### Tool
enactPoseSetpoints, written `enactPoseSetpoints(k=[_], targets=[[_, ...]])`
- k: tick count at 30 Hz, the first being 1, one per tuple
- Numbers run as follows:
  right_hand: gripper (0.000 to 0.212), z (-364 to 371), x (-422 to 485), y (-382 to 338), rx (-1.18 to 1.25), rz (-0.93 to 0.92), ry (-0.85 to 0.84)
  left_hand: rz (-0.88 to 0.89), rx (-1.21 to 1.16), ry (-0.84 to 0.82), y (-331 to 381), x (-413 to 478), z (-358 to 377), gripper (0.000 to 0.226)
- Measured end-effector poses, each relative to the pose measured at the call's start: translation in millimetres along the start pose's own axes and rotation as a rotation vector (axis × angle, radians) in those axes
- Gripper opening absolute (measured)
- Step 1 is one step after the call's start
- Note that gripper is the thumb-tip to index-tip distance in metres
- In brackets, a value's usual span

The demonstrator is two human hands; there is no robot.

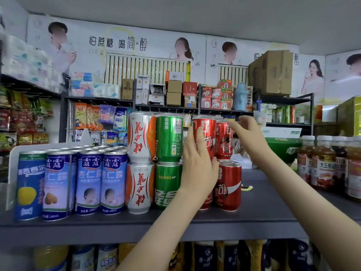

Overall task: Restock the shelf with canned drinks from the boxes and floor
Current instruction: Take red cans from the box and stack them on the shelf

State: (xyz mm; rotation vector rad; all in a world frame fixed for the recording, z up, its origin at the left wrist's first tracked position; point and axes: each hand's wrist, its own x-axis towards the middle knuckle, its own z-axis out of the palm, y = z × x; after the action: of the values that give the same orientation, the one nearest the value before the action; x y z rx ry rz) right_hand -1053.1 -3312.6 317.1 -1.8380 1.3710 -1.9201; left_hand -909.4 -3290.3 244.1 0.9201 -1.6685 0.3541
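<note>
1. Shelf (263,204): dark grey top board, cans lined up along the front, bare stretch to the right of the red ones.
2. Top red can (210,133): glossy red w/ white lettering, silver lid, upright. It stands on a lower red can that is mostly hidden behind the left forearm.
3. 2nd top red can (223,141): same look, just right of the first and touching it. It sits on the bottom red can (228,186), which has a white ribbon stripe and a silver rim and stands upright on the shelf.
4. Left hand (197,167): fingers fairly straight, pointing up, laid flat against the front-left of the top red can. Thumb is out to the right at the seam between upper and lower cans. Pressing rather than wrapping.
5. Right hand (249,133): fingers curled, tips at the upper right edge of the 2nd top red can. Can't tell if it pinches the can or only touches it.
6. Green cans (169,139): stacked 2 high, directly left of the red stack.
7. White-orange cans (141,137): red script, stacked 2 high, left of the green.
8. Blue cans (89,182): taller, slim, single layer, several rows deep, far left.
9. Bottles (322,165): amber drinks w/ white caps at the right end, well apart from the cans.
</note>
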Motion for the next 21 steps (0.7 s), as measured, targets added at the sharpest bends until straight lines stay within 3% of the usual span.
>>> enactPoseSetpoints(k=[5,9,15,18,21], targets=[[0.071,6,3,29,0.092,0.222,-0.080,-0.116,-0.085,-0.024,1,-3,8,0.082],[0.074,16,3,34,0.252,0.297,-0.167,-0.208,-0.111,-0.014,1,-3,12,0.082],[0.058,17,1,36,0.200,0.238,-0.253,-0.314,-0.110,-0.056,-2,-1,16,0.082],[0.039,18,2,36,0.165,0.179,-0.212,-0.313,-0.093,-0.047,-5,-1,16,0.081],[0.044,17,2,38,0.202,0.123,-0.130,-0.321,-0.100,-0.037,-5,-1,16,0.081]])
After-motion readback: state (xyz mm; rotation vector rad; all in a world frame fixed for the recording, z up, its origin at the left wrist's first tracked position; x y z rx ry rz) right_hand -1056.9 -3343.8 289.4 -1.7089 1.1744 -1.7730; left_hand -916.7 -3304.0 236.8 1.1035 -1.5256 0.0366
